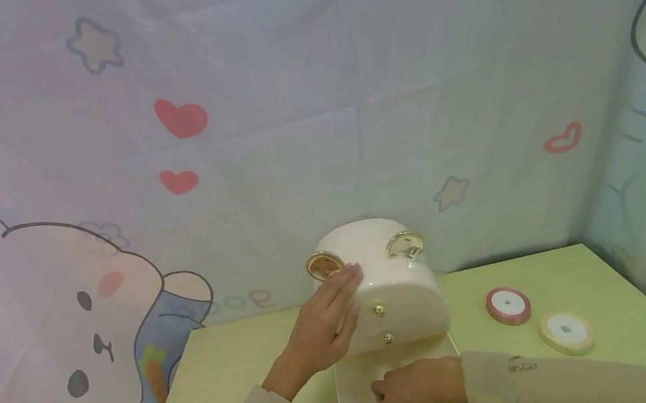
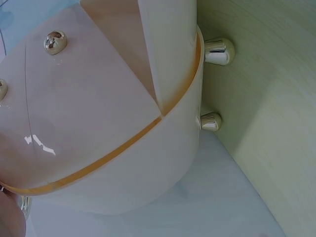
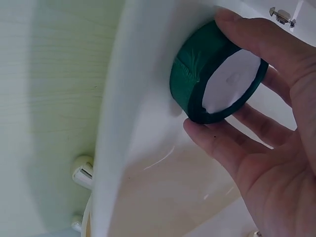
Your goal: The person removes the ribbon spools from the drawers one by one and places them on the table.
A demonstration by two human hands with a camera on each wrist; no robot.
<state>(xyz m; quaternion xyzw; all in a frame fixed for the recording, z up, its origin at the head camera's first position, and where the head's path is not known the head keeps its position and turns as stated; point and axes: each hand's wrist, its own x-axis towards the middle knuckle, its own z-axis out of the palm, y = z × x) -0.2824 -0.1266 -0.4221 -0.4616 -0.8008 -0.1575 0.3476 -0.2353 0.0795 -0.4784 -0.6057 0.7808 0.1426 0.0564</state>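
Observation:
A glossy white case (image 1: 376, 242) with gold ring-shaped fittings (image 1: 405, 244) and gold knobs stands on the table. Its upper part is parted from the lower body in the left wrist view, showing a tan seam (image 2: 108, 157). Extended straight fingers of my left hand (image 1: 326, 325) rest on the upper left of the case, beside one gold ring. Below, a white tray-like part (image 1: 355, 392) reaches toward me. Over it my right hand (image 1: 415, 388) grips a roll of green ribbon (image 3: 190, 69) by its edges, thumb on one side and fingers on the other.
On the right of the pale green table (image 1: 579, 271) lie a pink ribbon roll (image 1: 508, 306) and a cream ribbon roll (image 1: 566, 333). A cloth backdrop (image 1: 316, 95) with cartoon figures hangs close behind the case.

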